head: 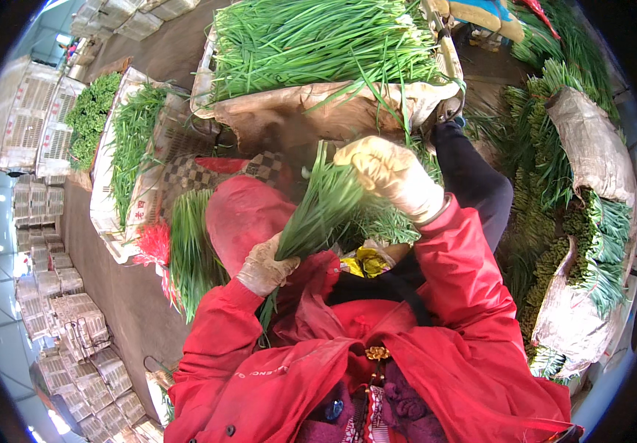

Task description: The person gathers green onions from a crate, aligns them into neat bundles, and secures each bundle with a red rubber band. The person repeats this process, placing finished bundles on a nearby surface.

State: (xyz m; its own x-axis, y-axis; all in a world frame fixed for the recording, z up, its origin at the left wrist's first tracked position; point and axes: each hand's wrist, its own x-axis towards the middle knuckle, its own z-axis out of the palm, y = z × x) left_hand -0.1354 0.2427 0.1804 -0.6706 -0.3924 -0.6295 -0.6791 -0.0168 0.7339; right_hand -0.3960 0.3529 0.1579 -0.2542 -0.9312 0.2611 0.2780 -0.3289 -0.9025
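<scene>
My left hand (267, 264), in a dirty light glove, is closed around the lower part of a bunch of long green leafy stalks (318, 213). My right hand (387, 174), also gloved, is at the upper right side of this bunch with its fingers curled; whether it grips any stalks cannot be told. Left of my knee stands another bundle of green stalks (191, 243), beside red plastic ties (153, 243). Loose green leaves (387, 224) and a yellow packet (373, 261) lie between my legs, below my right hand.
Ahead is a large crate (296, 105) heaped with green stalks. A white crate (109, 221) with greens stands at left, near stacked crates (80, 321). At right are many tied bundles (606, 249) partly under sacking (595, 138). A dark-trousered leg (471, 177) reaches in beside the large crate.
</scene>
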